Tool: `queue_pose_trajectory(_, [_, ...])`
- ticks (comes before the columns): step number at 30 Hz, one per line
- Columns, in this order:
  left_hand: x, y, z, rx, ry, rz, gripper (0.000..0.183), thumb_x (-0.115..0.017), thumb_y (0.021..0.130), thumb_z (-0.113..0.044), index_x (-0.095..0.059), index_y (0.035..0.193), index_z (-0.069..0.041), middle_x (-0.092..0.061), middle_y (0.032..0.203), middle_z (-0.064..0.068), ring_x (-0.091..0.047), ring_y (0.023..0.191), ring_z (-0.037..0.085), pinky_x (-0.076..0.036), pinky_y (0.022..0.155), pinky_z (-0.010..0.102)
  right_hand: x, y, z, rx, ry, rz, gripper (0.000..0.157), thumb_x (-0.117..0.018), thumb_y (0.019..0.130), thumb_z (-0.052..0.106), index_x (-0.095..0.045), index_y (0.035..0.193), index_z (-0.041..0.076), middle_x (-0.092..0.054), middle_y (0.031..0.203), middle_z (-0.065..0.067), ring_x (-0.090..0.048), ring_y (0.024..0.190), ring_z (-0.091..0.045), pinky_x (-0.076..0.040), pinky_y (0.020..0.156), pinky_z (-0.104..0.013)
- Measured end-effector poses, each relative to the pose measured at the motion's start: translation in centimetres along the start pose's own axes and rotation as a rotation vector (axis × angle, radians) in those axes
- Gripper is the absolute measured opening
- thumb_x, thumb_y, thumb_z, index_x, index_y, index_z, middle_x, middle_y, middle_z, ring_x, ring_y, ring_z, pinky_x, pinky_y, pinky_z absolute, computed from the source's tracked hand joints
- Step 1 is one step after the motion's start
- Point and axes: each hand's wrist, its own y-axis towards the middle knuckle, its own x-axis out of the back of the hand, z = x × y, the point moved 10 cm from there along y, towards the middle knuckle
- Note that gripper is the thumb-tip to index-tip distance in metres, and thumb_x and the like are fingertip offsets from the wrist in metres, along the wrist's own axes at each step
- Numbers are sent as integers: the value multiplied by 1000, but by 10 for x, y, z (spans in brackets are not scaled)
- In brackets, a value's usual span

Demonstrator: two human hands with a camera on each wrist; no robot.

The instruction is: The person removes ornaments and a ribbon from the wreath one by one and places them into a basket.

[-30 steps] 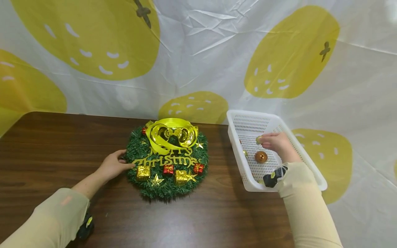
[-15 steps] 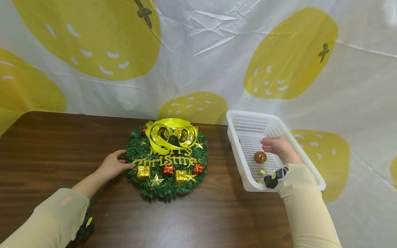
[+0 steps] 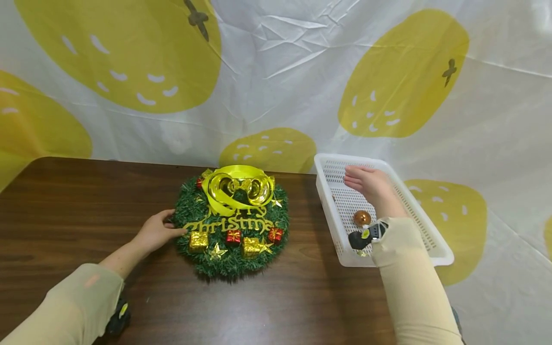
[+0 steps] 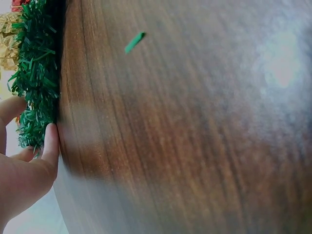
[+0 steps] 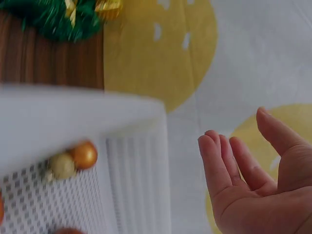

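A green Christmas wreath lies on the brown table, bearing gold lettering, small gold and red gift boxes, stars, and a pair of gold bells with a yellow ribbon. My left hand grips its left edge, thumb on top and fingers at the side; the left wrist view shows fingers against the tinsel. Over the white basket hovers my right hand, fingers extended and holding nothing. Inside the basket are a copper ball and, in the right wrist view, an orange ball touching a pale gold ball.
The brown table carries the wreath and basket. A curtain with yellow fruit prints hangs right behind them. A green tinsel scrap lies on the wood near the wreath. My right forearm hides part of the basket.
My right hand has let go of a small gold ball in the basket, then risen and moved toward the basket's far side. The left hand and wreath stay put.
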Motion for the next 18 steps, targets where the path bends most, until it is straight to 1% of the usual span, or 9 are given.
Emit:
queue_pose_trajectory(1, [0, 0, 0, 0, 0, 1, 82, -65, 87, -25, -19, 143, 14, -40, 131, 40, -45, 119, 49, -45, 92, 53, -5, 1, 1, 4, 26, 1, 8, -51, 94, 4, -52, 101, 1, -66, 72, 7, -66, 70, -4, -54, 75, -17])
queue_pose_trajectory(2, [0, -1, 0, -2, 0, 1, 82, -65, 87, -25, -19, 143, 14, -40, 132, 40, -44, 119, 49, -45, 92, 53, -10, 2, 3, 5, 46, 2, 5, -52, 94, 4, -52, 98, 2, -66, 72, 7, -66, 70, -5, -54, 75, -17])
queue_pose_trajectory(3, [0, -1, 0, -2, 0, 1, 82, -65, 87, -25, -19, 143, 14, -40, 132, 40, -44, 119, 49, -45, 92, 53, -16, 3, 4, 8, 56, 2, 8, -52, 94, 4, -52, 101, 1, -66, 72, 6, -66, 70, -5, -54, 75, -18])
queue_pose_trajectory(6, [0, -2, 0, -2, -2, 2, 82, -65, 87, -25, -19, 143, 14, -39, 132, 40, -44, 119, 49, -45, 92, 53, -31, 5, 6, 13, 42, 2, 30, -53, 93, 6, -49, 119, -7, -65, 73, 6, -66, 70, -5, -54, 76, -17])
queue_pose_trajectory(8, [0, -2, 1, -1, -4, 1, 82, -65, 87, -25, -19, 143, 14, -39, 132, 40, -45, 119, 49, -45, 92, 53, -42, 6, 7, 17, 22, 4, 44, -53, 93, 7, -41, 132, -12, -64, 74, 7, -65, 71, -4, -54, 76, -17])
queue_pose_trajectory(10, [0, -1, 1, 1, -6, -1, 82, -65, 87, -25, -19, 143, 14, -40, 132, 40, -45, 119, 49, -45, 92, 53, -51, 8, 7, 24, 10, 7, 52, -53, 94, 7, -33, 137, -14, -63, 74, 8, -65, 70, -3, -54, 77, -17])
queue_pose_trajectory(13, [0, -1, 2, 4, -14, 0, 83, -65, 87, -26, -19, 144, 13, -40, 132, 40, -44, 119, 49, -45, 92, 52, -63, 13, 5, 28, 11, 6, 52, -53, 93, 6, -34, 138, -14, -63, 75, 9, -64, 70, -4, -54, 77, -18])
queue_pose_trajectory(15, [0, 0, 3, 5, -19, 3, 83, -65, 87, -26, -18, 144, 13, -39, 133, 40, -44, 119, 49, -45, 92, 52, -71, 15, 2, 27, 0, 5, 50, -52, 94, 6, -36, 137, -13, -63, 80, 7, -64, 70, -3, -54, 77, -18])
queue_pose_trajectory(18, [0, 0, 3, 7, -22, 4, 83, -65, 87, -26, -18, 144, 12, -39, 133, 39, -44, 120, 48, -45, 92, 53, -84, 19, -5, 18, -28, 15, 49, -53, 94, 7, -38, 137, -10, -63, 103, -6, -64, 72, -3, -54, 78, -18])
